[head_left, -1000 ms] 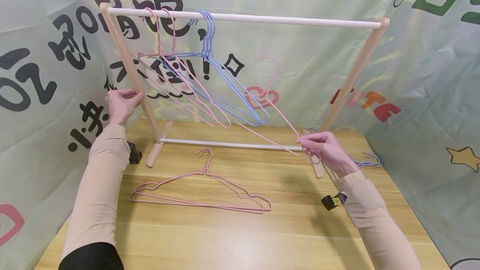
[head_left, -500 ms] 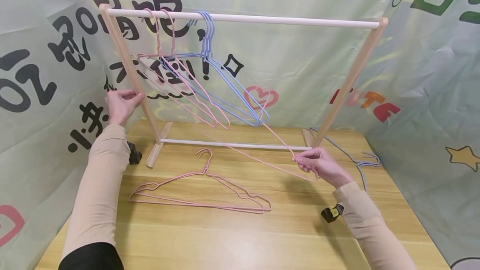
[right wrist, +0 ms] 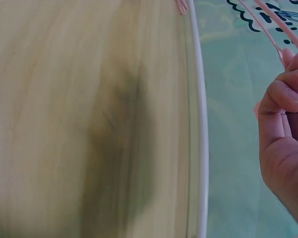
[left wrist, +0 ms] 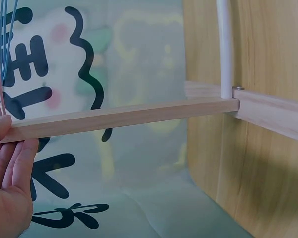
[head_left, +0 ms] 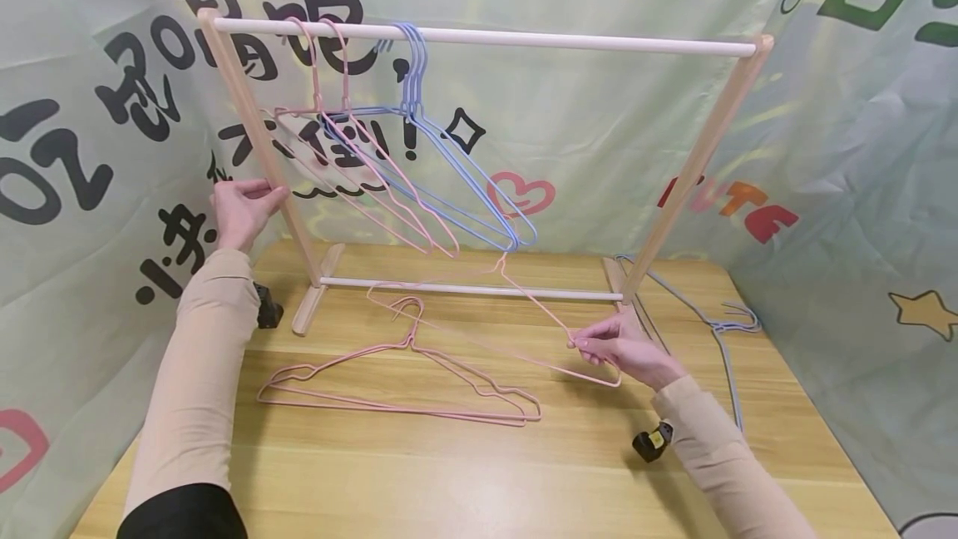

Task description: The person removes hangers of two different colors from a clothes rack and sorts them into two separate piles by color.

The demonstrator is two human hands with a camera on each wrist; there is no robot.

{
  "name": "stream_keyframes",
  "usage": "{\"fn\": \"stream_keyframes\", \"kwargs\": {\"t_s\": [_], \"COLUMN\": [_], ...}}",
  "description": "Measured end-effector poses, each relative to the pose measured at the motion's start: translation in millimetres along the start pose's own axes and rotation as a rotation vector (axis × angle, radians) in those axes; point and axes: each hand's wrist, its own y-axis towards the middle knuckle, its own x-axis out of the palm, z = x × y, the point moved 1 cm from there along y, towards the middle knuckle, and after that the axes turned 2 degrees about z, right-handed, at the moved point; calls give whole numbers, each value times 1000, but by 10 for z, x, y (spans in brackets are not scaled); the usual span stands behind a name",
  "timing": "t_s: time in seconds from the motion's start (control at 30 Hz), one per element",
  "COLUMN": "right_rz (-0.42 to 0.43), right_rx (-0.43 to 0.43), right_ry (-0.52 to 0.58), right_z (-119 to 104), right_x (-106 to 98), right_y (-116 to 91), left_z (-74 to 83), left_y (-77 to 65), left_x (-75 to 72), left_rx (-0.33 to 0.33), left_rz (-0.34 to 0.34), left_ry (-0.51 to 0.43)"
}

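- Wood-grain tbl point(head_left: 524, 481) w/ garment rack point(head_left: 699, 165);
- L hand point(head_left: 250, 210): thumb & fingers pinch rack's L upright point(head_left: 250, 121);
- R hand point(head_left: 617, 348): fingers curled, pinching pink wire hanger point(head_left: 535, 300) above tbl, below rail point(head_left: 524, 37)

Under the right half of the rail point(head_left: 599, 41), upper right, room lies open between the blue hangers point(head_left: 413, 90) and right post point(head_left: 696, 173). Hung pink hangers point(head_left: 347, 81) obstruct the upper left. The held hanger point(head_left: 535, 301) blocks mid-frame; loose hangers point(head_left: 411, 341) lie lower left. The bottom centre is free.
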Motion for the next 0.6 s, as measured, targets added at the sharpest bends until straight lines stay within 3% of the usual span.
{"fn": "stream_keyframes", "kwargs": {"t_s": [0.3,0.6], "right_rz": [-44,-95], "right_rx": [74,88], "right_ry": [37,63], "right_z": [130,203], "right_x": [110,269], "right_y": [62,165], "left_z": [0,1], "left_y": [-1,-11], "left_x": [6,7], "left_rx": [0,4], "left_rz": [-3,-1], "left_ry": [-12,-7]}}
